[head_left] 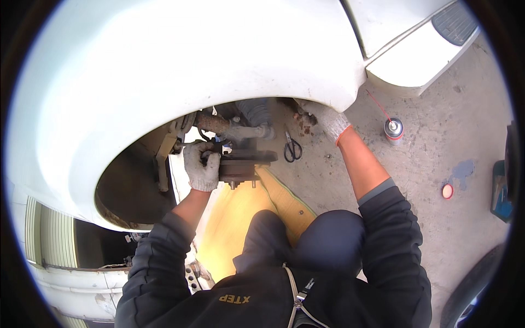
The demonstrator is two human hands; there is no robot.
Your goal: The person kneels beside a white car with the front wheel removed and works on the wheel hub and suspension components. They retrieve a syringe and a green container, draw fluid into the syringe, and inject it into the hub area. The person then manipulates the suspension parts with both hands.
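Observation:
A dark brake disc with its wheel hub (240, 164) sits in the open wheel arch, its studs pointing toward me. My left hand (201, 167), in a grey-white knit glove, is at the left side of the disc with its fingers curled in; what they grip is not clear. Above the disc are a rusty shaft (213, 122) and a ribbed dark rubber boot (254, 112). My right hand (326, 119), gloved with an orange cuff, reaches under the rear edge of the white fender (219, 65); the fender hides its fingertips. Black-handled scissors (292, 148) lie on the floor between my hands.
A spray can (394, 129) with a red straw stands right of my right arm. A round cap (447, 191) lies farther right, near a teal container (500, 191) and a tyre (473, 284). A yellow sack (229, 224) is spread below the disc, by my knees.

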